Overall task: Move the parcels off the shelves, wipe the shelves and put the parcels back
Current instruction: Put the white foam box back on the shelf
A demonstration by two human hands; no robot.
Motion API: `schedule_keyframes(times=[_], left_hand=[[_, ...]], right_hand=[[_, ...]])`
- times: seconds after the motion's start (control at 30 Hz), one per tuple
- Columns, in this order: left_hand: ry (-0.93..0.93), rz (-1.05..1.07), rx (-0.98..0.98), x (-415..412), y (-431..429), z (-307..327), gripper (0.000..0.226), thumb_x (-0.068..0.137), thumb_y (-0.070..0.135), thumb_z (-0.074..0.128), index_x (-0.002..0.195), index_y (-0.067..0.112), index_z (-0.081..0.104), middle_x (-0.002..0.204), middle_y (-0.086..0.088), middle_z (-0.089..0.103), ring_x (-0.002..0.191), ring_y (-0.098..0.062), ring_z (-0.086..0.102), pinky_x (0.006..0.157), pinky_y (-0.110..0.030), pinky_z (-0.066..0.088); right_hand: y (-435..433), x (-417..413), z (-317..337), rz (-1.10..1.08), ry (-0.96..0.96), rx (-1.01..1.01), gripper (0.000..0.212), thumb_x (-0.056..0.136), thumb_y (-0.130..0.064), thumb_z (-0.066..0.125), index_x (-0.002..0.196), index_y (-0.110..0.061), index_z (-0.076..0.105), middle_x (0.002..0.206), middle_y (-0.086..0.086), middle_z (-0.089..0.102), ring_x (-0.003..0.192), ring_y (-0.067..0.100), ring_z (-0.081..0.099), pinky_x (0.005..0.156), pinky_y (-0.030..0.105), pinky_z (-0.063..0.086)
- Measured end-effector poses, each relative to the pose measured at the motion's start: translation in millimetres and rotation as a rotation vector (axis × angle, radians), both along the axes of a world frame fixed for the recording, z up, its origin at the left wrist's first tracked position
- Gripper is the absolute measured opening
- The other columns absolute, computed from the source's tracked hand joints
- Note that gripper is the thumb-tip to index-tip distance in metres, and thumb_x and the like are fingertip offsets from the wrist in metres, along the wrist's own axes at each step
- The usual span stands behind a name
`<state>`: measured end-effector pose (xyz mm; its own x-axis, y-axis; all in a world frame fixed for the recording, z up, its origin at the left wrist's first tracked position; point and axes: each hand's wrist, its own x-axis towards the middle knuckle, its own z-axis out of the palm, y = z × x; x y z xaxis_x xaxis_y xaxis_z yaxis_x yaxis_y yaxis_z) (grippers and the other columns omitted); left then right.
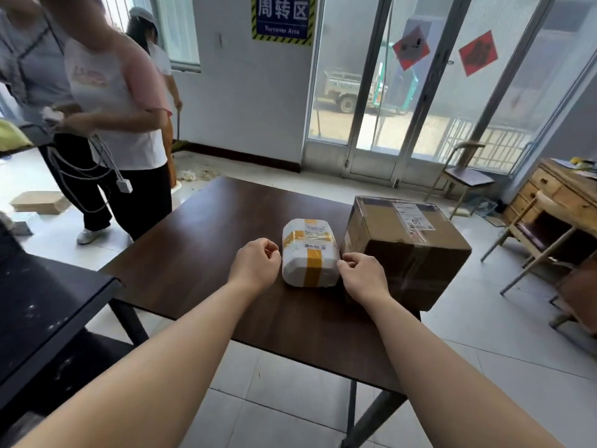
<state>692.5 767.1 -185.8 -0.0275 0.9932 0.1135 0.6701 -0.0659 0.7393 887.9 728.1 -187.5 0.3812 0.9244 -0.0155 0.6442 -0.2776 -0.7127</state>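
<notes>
left hand (pixel 256 265): fingers curled | right hand (pixel 363 274): fingers curled | arms outstretched

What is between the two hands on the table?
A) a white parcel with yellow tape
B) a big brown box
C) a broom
A: the white parcel with yellow tape lies on the table between the left hand and the right hand.

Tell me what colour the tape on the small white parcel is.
Orange-yellow tape, clearest in the head view.
</notes>
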Motion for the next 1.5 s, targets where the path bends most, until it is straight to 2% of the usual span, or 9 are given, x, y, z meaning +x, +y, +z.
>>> schedule_keyframes(times=[0.2,0.5,0.67,0.8,1.0,1.23,1.33,1.43,1.5], left_hand=[[0.009,-0.025,-0.107,11,76,-23,0.018,0.092,0.025,0.054,0.102,0.017,0.066,0.100,0.001,0.067,0.086,-0.014,0.056,0.072,-0.024,0.040],[0.022,-0.047,-0.333,43,158,-81,0.039,0.093,0.032,0.054,0.126,0.011,0.055,0.119,-0.005,0.062,0.107,-0.021,0.057,0.079,-0.025,0.040],[-0.009,-0.021,-0.408,60,194,-117,0.039,0.094,0.033,0.054,0.126,0.011,0.054,0.121,-0.006,0.060,0.097,-0.018,0.056,0.077,-0.027,0.041],[-0.046,-0.014,-0.471,73,214,-147,0.054,0.094,0.035,0.055,0.140,0.011,0.042,0.138,-0.009,0.050,0.125,-0.024,0.048,0.097,-0.033,0.041],[-0.140,0.002,-0.525,86,236,-184,0.063,0.093,0.043,0.054,0.147,0.021,0.031,0.145,-0.010,0.041,0.129,-0.028,0.044,0.102,-0.036,0.038],[-0.123,0.059,-0.549,79,242,-203,0.057,0.091,0.047,0.055,0.141,0.031,0.031,0.138,-0.013,0.032,0.120,-0.036,0.045,0.099,-0.041,0.041],[-0.133,0.079,-0.574,69,239,-205,0.054,0.090,0.048,0.056,0.135,0.032,0.032,0.137,-0.013,0.030,0.121,-0.036,0.042,0.100,-0.044,0.042],[-0.165,0.110,-0.594,58,231,-206,0.051,0.089,0.049,0.057,0.131,0.033,0.034,0.135,-0.013,0.029,0.121,-0.036,0.041,0.103,-0.046,0.041],[-0.182,0.133,-0.603,51,225,-206,0.050,0.088,0.051,0.057,0.129,0.035,0.034,0.136,-0.013,0.029,0.122,-0.037,0.040,0.104,-0.048,0.040]], right_hand=[[68,7,-22,-0.069,0.066,-0.058,0.043,0.094,-0.028,0.053,0.135,-0.014,0.054,0.132,0.004,0.059,0.119,0.021,0.054,0.090,0.024,0.040],[159,29,-76,-0.074,0.066,-0.175,0.047,0.098,-0.023,0.047,0.143,-0.011,0.040,0.144,0.008,0.046,0.130,0.024,0.045,0.104,0.032,0.038],[203,37,-117,-0.046,0.055,-0.220,0.049,0.099,-0.026,0.047,0.146,-0.017,0.035,0.145,0.007,0.040,0.133,0.025,0.038,0.109,0.036,0.034],[229,44,-143,-0.024,0.037,-0.252,0.048,0.097,-0.024,0.049,0.142,-0.016,0.037,0.141,0.011,0.041,0.130,0.028,0.039,0.111,0.041,0.034],[253,46,-174,-0.021,0.031,-0.253,0.048,0.093,-0.022,0.052,0.139,-0.014,0.037,0.137,0.011,0.045,0.123,0.030,0.045,0.106,0.042,0.040],[261,38,-189,-0.003,-0.071,-0.319,0.060,0.093,-0.040,0.050,0.142,-0.012,0.031,0.142,0.013,0.029,0.129,0.035,0.032,0.106,0.040,0.031],[259,35,-189,0.002,0.010,-0.331,0.056,0.092,-0.041,0.052,0.137,-0.014,0.032,0.137,0.011,0.028,0.125,0.035,0.038,0.106,0.044,0.035],[254,30,-189,0.014,0.117,-0.326,0.057,0.091,-0.040,0.057,0.134,-0.015,0.031,0.131,0.009,0.026,0.118,0.033,0.045,0.100,0.037,0.038],[251,26,-190,0.019,0.107,-0.343,0.058,0.089,-0.044,0.058,0.133,-0.019,0.030,0.131,0.008,0.025,0.120,0.034,0.042,0.101,0.038,0.036]])
